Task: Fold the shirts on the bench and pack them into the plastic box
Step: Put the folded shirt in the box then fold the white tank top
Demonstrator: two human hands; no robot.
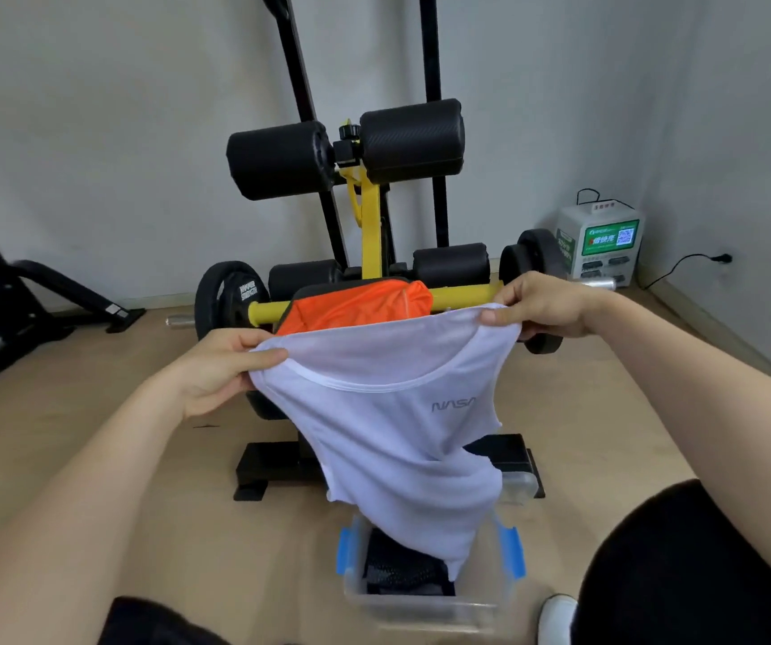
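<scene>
Both hands grip the white shirt (388,439) by its shoulders: the left hand (221,370) at frame centre-left, the right hand (532,309) higher at centre-right. The shirt hangs lengthwise downward, its hem trailing into the plastic box (421,607) at the lower centre, which already holds 1 dark garment (402,570). An orange shirt (355,304) waits on the table (309,293) behind.

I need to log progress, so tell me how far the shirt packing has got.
Done: a dark folded garment already lies in the plastic box. In hand: the left hand and right hand hold the white shirt up by its shoulders, unfolded, hanging over the box. Left: fold and pack it, then the orange shirt on the bench.
</scene>
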